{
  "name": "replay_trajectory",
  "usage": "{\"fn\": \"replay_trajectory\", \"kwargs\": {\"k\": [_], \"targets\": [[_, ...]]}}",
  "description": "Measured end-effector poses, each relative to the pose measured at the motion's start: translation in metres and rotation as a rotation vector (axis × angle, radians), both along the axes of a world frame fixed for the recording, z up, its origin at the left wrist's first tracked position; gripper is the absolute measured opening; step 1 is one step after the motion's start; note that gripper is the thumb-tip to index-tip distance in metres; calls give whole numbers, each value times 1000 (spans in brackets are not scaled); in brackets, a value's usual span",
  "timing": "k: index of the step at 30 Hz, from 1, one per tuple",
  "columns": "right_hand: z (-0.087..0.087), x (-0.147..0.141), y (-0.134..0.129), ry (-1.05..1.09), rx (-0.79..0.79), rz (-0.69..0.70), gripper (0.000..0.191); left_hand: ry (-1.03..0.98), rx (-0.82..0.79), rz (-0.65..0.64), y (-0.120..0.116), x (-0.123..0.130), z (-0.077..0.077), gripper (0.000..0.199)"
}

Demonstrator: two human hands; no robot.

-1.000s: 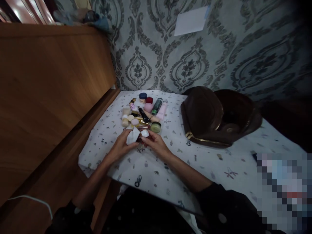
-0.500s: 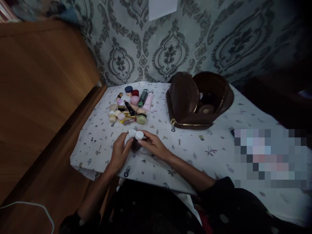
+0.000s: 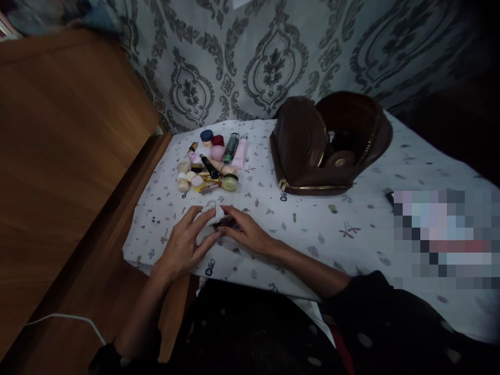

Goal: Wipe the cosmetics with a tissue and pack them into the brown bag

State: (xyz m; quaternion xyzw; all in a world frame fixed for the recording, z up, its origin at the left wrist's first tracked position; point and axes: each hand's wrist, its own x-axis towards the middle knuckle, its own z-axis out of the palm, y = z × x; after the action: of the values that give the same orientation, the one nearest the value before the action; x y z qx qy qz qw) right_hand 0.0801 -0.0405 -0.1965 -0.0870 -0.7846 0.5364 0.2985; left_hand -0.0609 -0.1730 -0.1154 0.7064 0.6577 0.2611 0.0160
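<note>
My left hand (image 3: pixel 180 244) has its fingers bent around a crumpled white cloth or tissue (image 3: pixel 213 211), pressing it against a small dark container (image 3: pixel 221 224). That container is gripped between the thumb and fingers of my right hand (image 3: pixel 250 232). It lies tilted, and the cloth and fingers cover much of it, so its white cap is hidden. Just beyond my hands lies a cluster of cosmetics: a green jar with a dark lid (image 3: pixel 230 182), a black tube (image 3: pixel 210 166), a pink tube (image 3: pixel 240 153) and a dark green tube (image 3: pixel 232 148).
An open brown zip bag (image 3: pixel 300 146) stands right of the cosmetics. A pixelated flat object (image 3: pixel 449 239) lies at the right on the patterned white tablecloth (image 3: pixel 304 229). A wooden cabinet (image 3: pixel 70 114) borders the left, and a patterned curtain (image 3: pixel 273 62) hangs behind.
The container has been tipped over, so its white cap no longer shows. My left hand has shifted with the cloth over it, its fingers more spread. The view has moved slightly.
</note>
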Motion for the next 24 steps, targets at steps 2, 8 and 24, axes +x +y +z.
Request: {"fn": "replay_trajectory", "kwargs": {"k": [2, 8, 24], "targets": [[0, 0, 0, -12, 8, -3, 47, 38, 17, 30, 2, 1, 0, 34], [-5, -2, 0, -14, -29, -27, 47, 258, 128, 248, 11, 14, -17, 27], [-8, -4, -1, 37, -63, -48, 44, 662, 152, 184, -9, 22, -16, 40]]}}
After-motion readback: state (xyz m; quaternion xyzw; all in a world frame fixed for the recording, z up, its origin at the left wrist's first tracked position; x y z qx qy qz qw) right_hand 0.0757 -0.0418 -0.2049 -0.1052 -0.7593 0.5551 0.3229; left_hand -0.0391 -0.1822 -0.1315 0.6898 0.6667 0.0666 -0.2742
